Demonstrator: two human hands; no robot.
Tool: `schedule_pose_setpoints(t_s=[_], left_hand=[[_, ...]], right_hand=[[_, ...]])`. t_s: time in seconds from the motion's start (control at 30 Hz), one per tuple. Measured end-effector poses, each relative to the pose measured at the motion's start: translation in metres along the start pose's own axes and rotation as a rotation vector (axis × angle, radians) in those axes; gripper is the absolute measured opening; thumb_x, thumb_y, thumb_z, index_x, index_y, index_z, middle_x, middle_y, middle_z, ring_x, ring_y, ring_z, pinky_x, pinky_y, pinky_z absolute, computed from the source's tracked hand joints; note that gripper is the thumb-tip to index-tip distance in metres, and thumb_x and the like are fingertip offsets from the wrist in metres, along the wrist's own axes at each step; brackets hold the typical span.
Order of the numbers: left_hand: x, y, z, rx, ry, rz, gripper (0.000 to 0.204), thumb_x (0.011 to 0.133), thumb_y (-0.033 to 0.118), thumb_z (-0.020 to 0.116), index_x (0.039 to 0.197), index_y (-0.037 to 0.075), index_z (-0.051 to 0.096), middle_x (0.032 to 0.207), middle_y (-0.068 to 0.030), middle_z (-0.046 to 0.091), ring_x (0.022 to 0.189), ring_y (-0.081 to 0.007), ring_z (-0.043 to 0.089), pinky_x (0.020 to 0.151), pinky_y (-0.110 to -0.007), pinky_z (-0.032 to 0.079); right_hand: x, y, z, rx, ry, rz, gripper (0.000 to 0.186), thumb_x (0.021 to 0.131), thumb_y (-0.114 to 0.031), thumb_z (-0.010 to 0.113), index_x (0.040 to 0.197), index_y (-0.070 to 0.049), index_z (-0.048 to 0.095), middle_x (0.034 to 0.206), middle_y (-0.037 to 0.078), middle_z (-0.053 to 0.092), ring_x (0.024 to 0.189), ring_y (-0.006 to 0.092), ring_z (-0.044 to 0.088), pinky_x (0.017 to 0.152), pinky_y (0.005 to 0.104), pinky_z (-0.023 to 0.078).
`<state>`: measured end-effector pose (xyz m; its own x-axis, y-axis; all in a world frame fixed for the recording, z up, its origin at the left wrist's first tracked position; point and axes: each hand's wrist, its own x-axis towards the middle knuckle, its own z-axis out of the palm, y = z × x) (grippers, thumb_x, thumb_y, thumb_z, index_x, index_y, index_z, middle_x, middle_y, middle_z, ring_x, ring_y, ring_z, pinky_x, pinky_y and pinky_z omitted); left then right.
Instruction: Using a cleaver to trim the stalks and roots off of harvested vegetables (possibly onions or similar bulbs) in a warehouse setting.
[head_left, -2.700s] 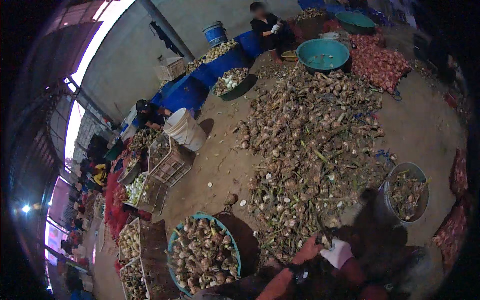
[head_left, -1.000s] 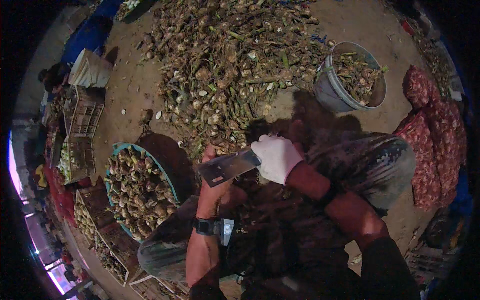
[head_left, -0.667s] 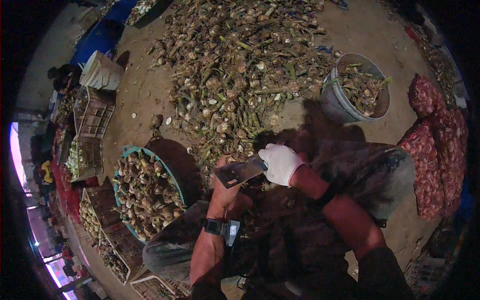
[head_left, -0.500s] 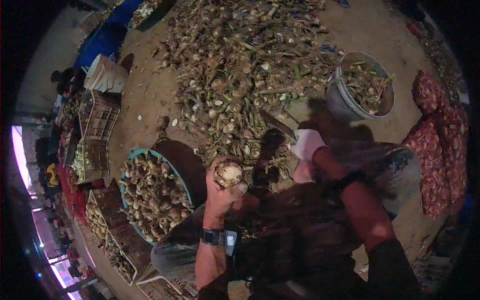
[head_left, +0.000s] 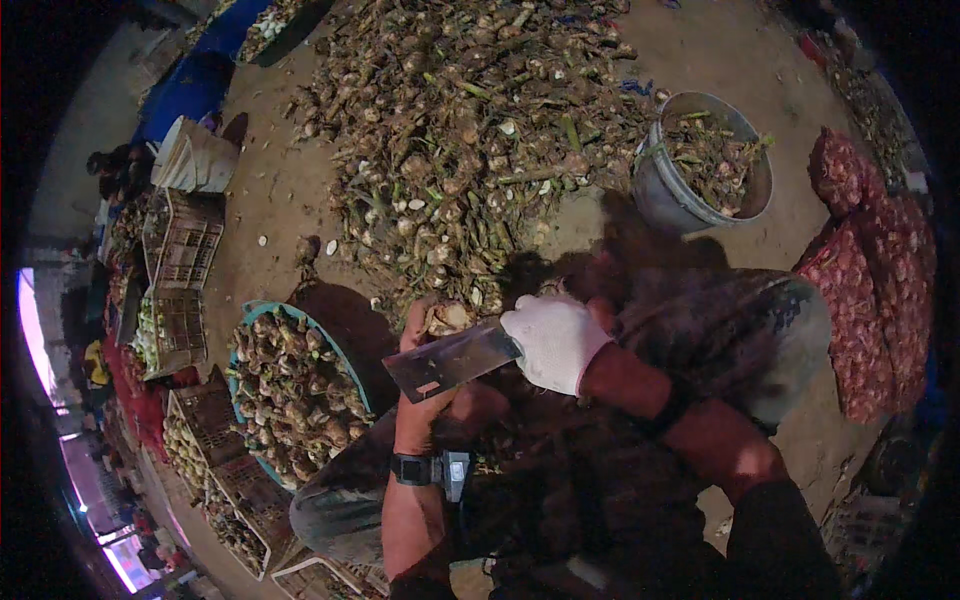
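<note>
My left hand (head_left: 418, 412) is closed around a taro corm (head_left: 448, 318), brown and rough with a pale cut face. In my white-gloved right hand (head_left: 556, 343) is a cleaver (head_left: 450, 362) with a broad, flat blade. The blade reaches leftward over my left hand and hides part of it, just on the near side of the corm. Whether its edge touches the corm, I cannot tell. Beyond both hands spreads a large heap of taro corms (head_left: 450, 180) with stems and roots, some showing white cut faces.
A teal tub (head_left: 362, 385) of corms stands at my left. Plastic crates (head_left: 185, 240) and a white bucket (head_left: 195, 158) lie farther left. A grey bucket (head_left: 650, 190) of trimmings is at the far right, near filled red mesh sacks (head_left: 870, 290).
My right hand has swung the cleaver leftward, from over the heap to across my left hand. The left hand keeps the corm, now slightly higher. The view has shifted a little.
</note>
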<state>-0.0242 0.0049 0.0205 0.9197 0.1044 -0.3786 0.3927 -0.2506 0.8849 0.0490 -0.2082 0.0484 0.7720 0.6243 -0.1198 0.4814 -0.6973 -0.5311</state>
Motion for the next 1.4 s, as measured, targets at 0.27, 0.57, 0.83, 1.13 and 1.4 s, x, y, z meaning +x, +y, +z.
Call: schedule_pose_setpoints(t_s=[0.27,0.57,0.83,1.13,1.4], left_hand=[[0.009,-0.067,-0.003,-0.083,-0.051,-0.087,0.033,0.08,0.011,0.066,0.111,0.005,0.054,0.093,-0.0044,0.065,0.081,-0.0135,0.062,0.073,-0.029,0.051],[0.014,0.012,0.018,0.065,0.066,-0.036,0.067,0.068,0.003,0.076,0.127,0.003,0.043,0.088,-0.0018,0.063,0.078,-0.0124,0.059,0.073,-0.027,0.05],[0.013,0.053,0.014,-0.22,0.049,0.225,0.063,0.068,0.009,0.077,0.122,0.0,0.046,0.1,-0.004,0.058,0.088,-0.0128,0.057,0.079,-0.027,0.047],[0.035,0.025,-0.016,0.066,0.39,0.271,0.04,0.072,0.01,0.074,0.107,-0.002,0.056,0.092,-0.0074,0.062,0.083,-0.0152,0.059,0.075,-0.029,0.048],[0.032,0.029,-0.006,-0.877,0.239,0.019,0.024,0.08,0.016,0.067,0.1,0.005,0.057,0.093,-0.0057,0.061,0.084,-0.0183,0.06,0.073,-0.031,0.05]], right_hand=[[0.003,0.0,0.007,-0.036,-0.068,0.047,0.019,0.069,-0.016,0.063,0.085,-0.007,0.057,0.084,0.01,0.057,0.08,0.0301,0.061,0.069,0.0409,0.05],[0.011,0.02,0.009,-0.022,-0.081,0.226,0.02,0.073,-0.013,0.058,0.089,-0.003,0.064,0.091,0.016,0.064,0.088,0.034,0.064,0.075,0.0446,0.052],[0.018,0.077,0.012,0.142,0.158,0.37,0.026,0.068,-0.026,0.066,0.077,-0.002,0.061,0.076,0.019,0.063,0.077,0.0393,0.062,0.069,0.0453,0.049],[0.021,0.016,0.049,0.792,-0.137,0.378,0.031,0.068,-0.027,0.074,0.09,-0.007,0.066,0.078,0.008,0.067,0.074,0.0234,0.063,0.071,0.0343,0.05],[0.03,-0.002,0.059,0.887,-0.041,0.287,0.029,0.07,-0.025,0.073,0.089,-0.005,0.065,0.076,0.01,0.065,0.074,0.0248,0.063,0.068,0.0351,0.048]])
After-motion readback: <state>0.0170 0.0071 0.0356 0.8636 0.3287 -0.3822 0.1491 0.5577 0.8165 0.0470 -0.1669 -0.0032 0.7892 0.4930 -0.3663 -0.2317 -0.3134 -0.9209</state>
